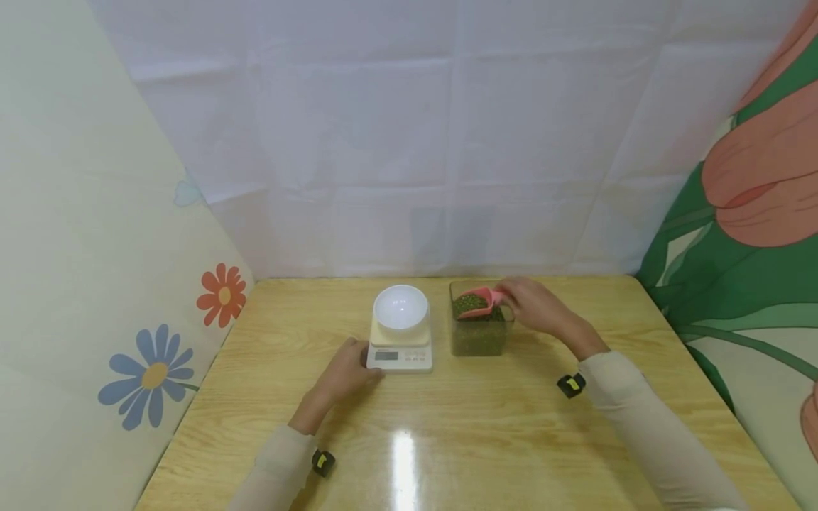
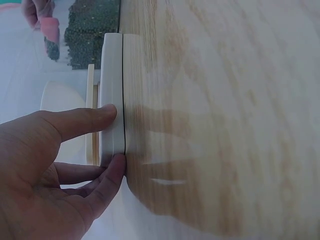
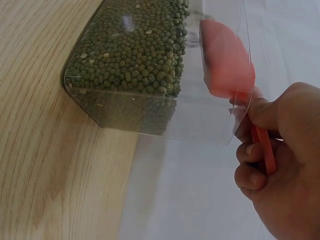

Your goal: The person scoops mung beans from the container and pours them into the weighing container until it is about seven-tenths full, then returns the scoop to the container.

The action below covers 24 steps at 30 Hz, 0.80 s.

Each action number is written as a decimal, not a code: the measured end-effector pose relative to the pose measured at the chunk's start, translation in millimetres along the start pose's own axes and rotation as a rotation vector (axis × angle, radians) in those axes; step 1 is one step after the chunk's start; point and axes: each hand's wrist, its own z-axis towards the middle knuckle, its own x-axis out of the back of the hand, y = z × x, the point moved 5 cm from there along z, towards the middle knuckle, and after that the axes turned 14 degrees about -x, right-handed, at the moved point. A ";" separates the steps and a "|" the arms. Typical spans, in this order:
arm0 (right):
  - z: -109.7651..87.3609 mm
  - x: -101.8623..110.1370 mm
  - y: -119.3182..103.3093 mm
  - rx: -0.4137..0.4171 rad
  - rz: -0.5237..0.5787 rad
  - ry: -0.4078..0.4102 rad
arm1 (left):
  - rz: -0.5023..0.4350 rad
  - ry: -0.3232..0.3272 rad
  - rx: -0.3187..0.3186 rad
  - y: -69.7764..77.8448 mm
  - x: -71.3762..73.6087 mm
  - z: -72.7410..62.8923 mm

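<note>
1. The digital kitchen scale point(image 1: 399, 360) sits on the wood-grain table point(image 1: 473, 433): a white base with a grey display and a row of buttons along its front, and a cream weighing platform point(image 1: 379, 338) above. The display's reading is too small to make out.
2. A round white bowl point(image 1: 400, 306) with a glossy inside stands upright on top of the scale.
3. Just to the right of the scale, and apart from it, stands a clear, straight-sided plastic container point(image 1: 478, 345), partly filled with dull green mung beans point(image 3: 130, 60), a few of them paler.
4. The scoop point(image 3: 225, 60) is coral-pink with a rounded, trough-like head and a narrow handle. Its head is inside the container, to the right of the scale, raised above the bean surface and carrying a heap of beans.
5. The right hand point(image 1: 535, 306) is to the right of both scale and container, its fingers curled firmly round the scoop's handle; the scoop's head points from it towards the scale's side.
6. The left hand point(image 1: 345, 369) is at the scale's front left corner, partly closed, gripping the base between thumb and fingers. The bowl lies above and beyond it on the scale; the container is across on the scale's far side.
</note>
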 end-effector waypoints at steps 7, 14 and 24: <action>-0.1 1.0 2.8 -0.012 0.005 0.005 | 0.005 0.000 -0.004 -0.4 -0.2 -0.2; -1.2 4.2 4.3 -0.028 0.027 0.009 | 0.007 0.003 -0.017 0.9 0.2 0.4; -3.2 6.6 4.8 -0.034 0.035 0.019 | 0.012 0.006 -0.015 1.8 -0.1 -0.2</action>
